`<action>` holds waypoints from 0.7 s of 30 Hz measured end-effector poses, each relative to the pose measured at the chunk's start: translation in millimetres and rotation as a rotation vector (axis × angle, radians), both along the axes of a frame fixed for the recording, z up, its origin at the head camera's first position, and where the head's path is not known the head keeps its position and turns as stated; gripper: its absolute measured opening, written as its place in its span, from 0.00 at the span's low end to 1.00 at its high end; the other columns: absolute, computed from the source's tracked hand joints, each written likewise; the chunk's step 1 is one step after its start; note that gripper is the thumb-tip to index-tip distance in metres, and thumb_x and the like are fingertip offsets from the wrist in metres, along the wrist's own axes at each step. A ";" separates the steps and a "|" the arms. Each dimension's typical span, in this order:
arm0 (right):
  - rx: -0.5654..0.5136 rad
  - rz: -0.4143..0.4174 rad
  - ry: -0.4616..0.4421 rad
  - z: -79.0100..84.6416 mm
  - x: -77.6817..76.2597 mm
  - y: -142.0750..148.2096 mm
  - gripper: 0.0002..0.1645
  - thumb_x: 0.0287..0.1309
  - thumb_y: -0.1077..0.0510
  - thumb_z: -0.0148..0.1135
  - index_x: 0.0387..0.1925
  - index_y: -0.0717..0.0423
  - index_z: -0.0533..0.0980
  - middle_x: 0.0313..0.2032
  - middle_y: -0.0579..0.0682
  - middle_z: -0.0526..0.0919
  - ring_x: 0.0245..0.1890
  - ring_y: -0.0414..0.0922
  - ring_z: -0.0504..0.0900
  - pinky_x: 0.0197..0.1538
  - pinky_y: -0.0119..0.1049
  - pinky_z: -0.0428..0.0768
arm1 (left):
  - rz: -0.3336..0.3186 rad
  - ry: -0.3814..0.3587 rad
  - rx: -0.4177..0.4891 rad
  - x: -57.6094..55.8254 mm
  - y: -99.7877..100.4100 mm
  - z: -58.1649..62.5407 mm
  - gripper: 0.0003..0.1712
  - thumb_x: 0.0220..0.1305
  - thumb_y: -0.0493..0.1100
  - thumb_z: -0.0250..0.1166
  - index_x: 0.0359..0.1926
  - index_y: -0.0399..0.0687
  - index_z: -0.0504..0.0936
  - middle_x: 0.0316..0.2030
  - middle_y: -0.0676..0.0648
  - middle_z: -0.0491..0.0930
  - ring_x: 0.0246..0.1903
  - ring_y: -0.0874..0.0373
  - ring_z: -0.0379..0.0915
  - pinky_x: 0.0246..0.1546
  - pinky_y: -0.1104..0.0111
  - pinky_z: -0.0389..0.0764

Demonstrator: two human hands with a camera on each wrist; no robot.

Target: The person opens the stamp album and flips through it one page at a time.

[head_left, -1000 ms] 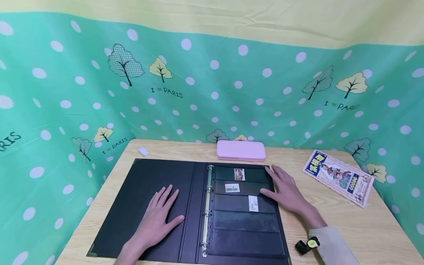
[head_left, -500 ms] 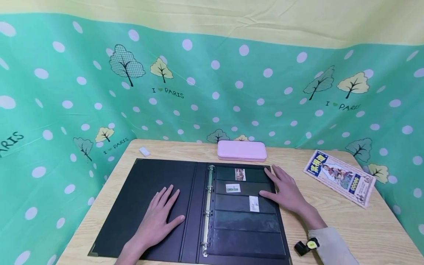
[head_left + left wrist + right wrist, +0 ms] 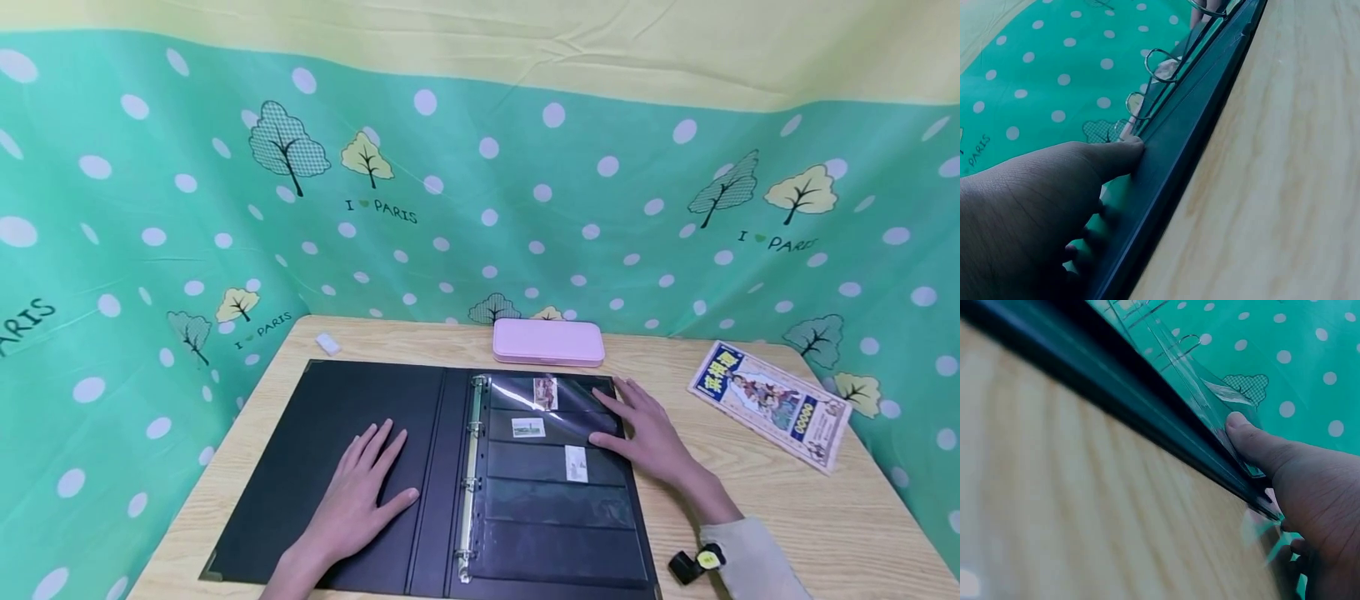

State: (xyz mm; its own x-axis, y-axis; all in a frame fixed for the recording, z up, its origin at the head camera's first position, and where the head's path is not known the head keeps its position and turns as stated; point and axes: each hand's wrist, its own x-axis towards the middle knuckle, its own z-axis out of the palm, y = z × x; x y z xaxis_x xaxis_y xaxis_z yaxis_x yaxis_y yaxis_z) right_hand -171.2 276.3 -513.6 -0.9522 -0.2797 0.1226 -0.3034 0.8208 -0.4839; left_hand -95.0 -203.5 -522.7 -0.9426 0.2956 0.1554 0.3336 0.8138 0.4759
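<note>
A black ring-binder album (image 3: 352,392) lies open on the table. Its right side holds a clear pocket page (image 3: 555,504) with three small stamps: a reddish one (image 3: 546,393), a green and white one (image 3: 528,427) and a pale one (image 3: 576,464). My left hand (image 3: 360,500) rests flat on the inside of the left cover, fingers spread. My right hand (image 3: 648,429) is at the page's upper right edge. In the right wrist view the thumb (image 3: 1244,428) is on the page, which bows up off the cover at that edge; the other fingers are partly hidden.
A pink case (image 3: 547,342) stands behind the album. A white eraser-like block (image 3: 327,343) lies at the back left. A printed paper booklet (image 3: 772,404) lies on the right of the wooden table (image 3: 840,533). A green dotted curtain (image 3: 487,192) hangs behind.
The page's upper part has lifted and bowed, with a bright sheen across it. My right index finger has drawn slightly inward from the corner. The left hand stays in place.
</note>
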 end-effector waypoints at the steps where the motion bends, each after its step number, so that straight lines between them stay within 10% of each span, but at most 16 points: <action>1: -0.009 0.003 0.003 -0.7 0.8 0.0 0.47 0.68 0.36 0.76 0.81 0.50 0.74 0.84 0.69 0.58 0.85 0.73 0.50 0.76 0.80 0.54 | 0.000 -0.001 -0.001 0.2 0.0 -0.3 0.49 0.75 0.68 0.68 0.85 0.48 0.68 0.86 0.38 0.59 0.85 0.33 0.49 0.81 0.34 0.50; 9: -0.064 0.011 0.039 4.3 8.3 -3.6 0.46 0.69 0.42 0.78 0.81 0.51 0.73 0.71 0.66 0.75 0.70 0.66 0.70 0.66 0.71 0.71 | 0.002 0.000 -0.011 0.4 0.2 -2.2 0.49 0.75 0.68 0.68 0.85 0.48 0.68 0.86 0.38 0.59 0.85 0.33 0.50 0.81 0.33 0.50; 16: -0.199 -0.006 -0.118 17.4 10.3 -9.1 0.52 0.77 0.47 0.71 0.87 0.65 0.57 0.56 0.68 0.84 0.56 0.63 0.83 0.58 0.55 0.83 | 0.007 -0.005 -0.005 0.5 -0.2 -0.8 0.49 0.75 0.68 0.68 0.85 0.48 0.68 0.86 0.38 0.59 0.85 0.33 0.49 0.81 0.33 0.50; 21: -0.361 0.018 -0.177 20.8 12.3 -5.2 0.49 0.81 0.57 0.65 0.87 0.69 0.50 0.35 0.50 0.71 0.33 0.41 0.71 0.35 0.35 0.72 | 0.004 -0.006 -0.002 0.3 -0.3 0.0 0.49 0.75 0.68 0.68 0.85 0.48 0.68 0.86 0.39 0.59 0.85 0.33 0.49 0.81 0.34 0.50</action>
